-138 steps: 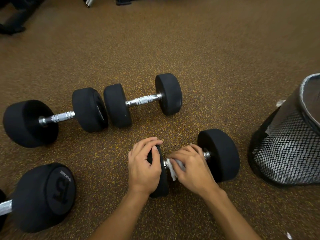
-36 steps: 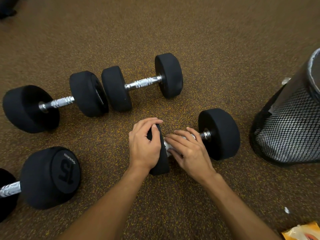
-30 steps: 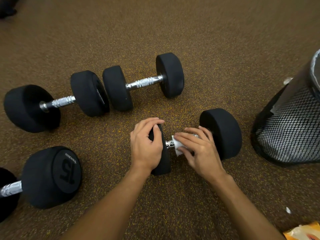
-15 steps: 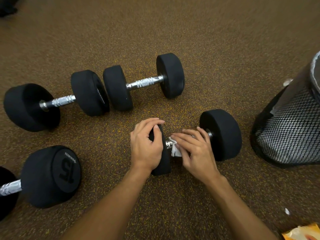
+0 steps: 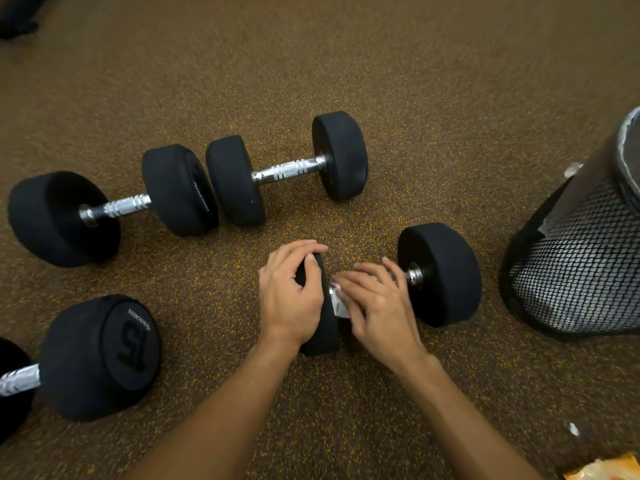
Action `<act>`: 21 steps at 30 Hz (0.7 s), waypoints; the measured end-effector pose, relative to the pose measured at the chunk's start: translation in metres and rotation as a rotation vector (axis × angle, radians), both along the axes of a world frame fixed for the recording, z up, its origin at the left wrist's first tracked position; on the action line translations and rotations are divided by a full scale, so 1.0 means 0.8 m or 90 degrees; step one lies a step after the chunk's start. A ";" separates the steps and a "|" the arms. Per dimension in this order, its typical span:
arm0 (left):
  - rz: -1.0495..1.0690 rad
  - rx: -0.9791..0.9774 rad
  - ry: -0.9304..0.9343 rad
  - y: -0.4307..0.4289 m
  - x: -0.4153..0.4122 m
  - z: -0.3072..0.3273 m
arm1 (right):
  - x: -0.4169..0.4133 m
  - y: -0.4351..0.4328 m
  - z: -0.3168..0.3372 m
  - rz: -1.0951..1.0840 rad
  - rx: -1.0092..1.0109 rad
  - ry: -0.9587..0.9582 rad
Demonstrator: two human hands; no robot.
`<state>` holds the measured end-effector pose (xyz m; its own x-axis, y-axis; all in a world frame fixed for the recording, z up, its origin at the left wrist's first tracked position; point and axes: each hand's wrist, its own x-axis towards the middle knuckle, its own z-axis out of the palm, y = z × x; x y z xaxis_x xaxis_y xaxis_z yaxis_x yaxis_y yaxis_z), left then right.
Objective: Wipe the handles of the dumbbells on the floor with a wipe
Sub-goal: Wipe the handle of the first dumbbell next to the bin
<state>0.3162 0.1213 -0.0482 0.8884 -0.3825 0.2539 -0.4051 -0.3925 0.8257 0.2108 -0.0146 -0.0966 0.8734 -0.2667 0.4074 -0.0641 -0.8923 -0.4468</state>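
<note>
Your left hand [image 5: 291, 299] curls over the left head of the nearest dumbbell [image 5: 440, 275], fingers [image 5: 298, 249] and thumb gripping the black rubber. Your right hand [image 5: 377, 306] holds a white wipe [image 5: 338, 308] wrapped on the chrome handle [image 5: 414, 276], fingers curled round it close to the left head. Bare handle shows only by the right head. This dumbbell lies on the speckled floor [image 5: 450, 98] right in front of you, long axis left-right, right end angled slightly away. Two more beyond it, far right dumbbell [image 5: 287, 169] and far left dumbbell [image 5: 114, 207], end to end, same heading, inner heads just beside each other. The dumbbell marked 15 [image 5: 100, 358] sits near left, handle running off frame. A black mesh bin [image 5: 575, 271] stands near the right head, not touching, with a liner in it and contents hidden. An orange packet [image 5: 602, 469] is cut off at the bottom right
</note>
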 end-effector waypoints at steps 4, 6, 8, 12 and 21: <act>0.001 -0.008 -0.007 0.000 0.002 -0.002 | -0.009 -0.006 -0.009 0.060 -0.041 0.004; -0.001 -0.004 -0.007 0.000 0.002 -0.003 | -0.017 -0.021 -0.011 0.063 -0.057 -0.002; 0.000 0.004 -0.005 0.000 0.002 -0.003 | -0.021 -0.033 -0.010 0.050 -0.052 -0.008; 0.000 0.008 0.000 0.000 0.002 -0.001 | -0.013 -0.025 -0.003 0.047 -0.052 0.003; -0.004 0.024 0.005 0.000 0.003 0.001 | -0.016 -0.032 -0.002 0.060 -0.056 0.020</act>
<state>0.3183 0.1214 -0.0473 0.8883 -0.3966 0.2316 -0.4003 -0.4214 0.8138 0.1977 -0.0406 -0.0980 0.9057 -0.1474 0.3975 0.0088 -0.9309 -0.3651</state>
